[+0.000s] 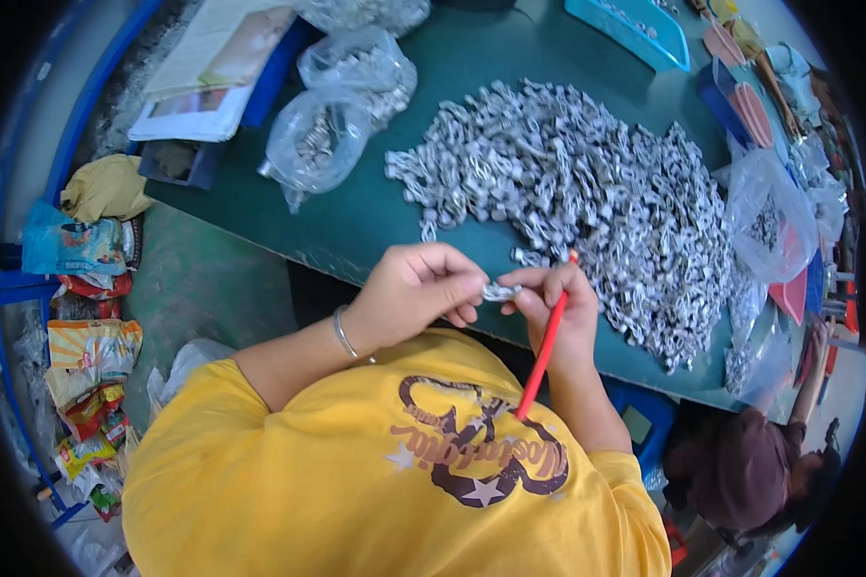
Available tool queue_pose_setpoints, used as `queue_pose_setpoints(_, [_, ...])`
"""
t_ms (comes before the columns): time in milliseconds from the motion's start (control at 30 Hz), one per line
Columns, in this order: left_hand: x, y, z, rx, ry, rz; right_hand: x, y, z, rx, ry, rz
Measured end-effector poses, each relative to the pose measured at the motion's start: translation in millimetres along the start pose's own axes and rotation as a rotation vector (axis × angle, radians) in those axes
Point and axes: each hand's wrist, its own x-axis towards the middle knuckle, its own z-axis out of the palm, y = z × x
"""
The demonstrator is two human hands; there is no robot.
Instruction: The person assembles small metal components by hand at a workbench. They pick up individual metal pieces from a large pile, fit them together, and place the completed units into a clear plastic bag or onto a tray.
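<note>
A small silver metal part [498, 291], looped like a piece of chain, is pinched between my two hands above the table's near edge. My left hand [419, 288], with a bangle at the wrist, grips one end between thumb and fingers. The other end sits in the fingertips of my right hand [563, 313]. That hand also holds a red stick-like tool [547, 351], slanting down toward my shirt; its exact kind is unclear. Just beyond my hands lies a wide heap of similar silver metal parts [587, 183].
Clear bags of metal parts [318, 144] lie at the table's back left, near papers [216, 72]. A light blue tray [635, 34] stands at the back. Another plastic bag [772, 216] is on the right. A person in a dark top [741, 466] works at lower right.
</note>
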Motion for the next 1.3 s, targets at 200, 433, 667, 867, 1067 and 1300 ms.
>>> queue_pose_setpoints(200, [9.1, 50.7, -23.4, 0.747, 0.221, 0.855, 4.8, -5.3, -1.6, -0.262, 0.162, -0.275])
queue_pose_setpoints(433, [56.0, 126.8, -103.5, 1.324, 0.65, 0.803, -0.2, -9.3, -10.5, -0.271, 0.234, -0.276])
queue_pose_setpoints(667, [42.3, 108.1, -75.9, 1.124, 0.616, 0.912, 6.8, -20.6, -23.5, -0.828, 0.21, -0.48])
queue_pose_setpoints(867, [32.9, 51.7, -18.6, 1.019, 0.101, 0.914, 27.7, -15.3, -8.0, -1.609, -0.255, -0.562])
queue_pose_setpoints(1067, [19.0, 2.8, -11.4, 0.757, 0.044, 0.412, 26.5, -14.6, -1.6, -0.975, -0.126, -0.499])
queue_pose_setpoints(1300, [15.8, -8.5, -13.5, 0.219, -0.028, 0.216, 11.4, -3.8, -0.7, -0.201, -0.051, -0.236])
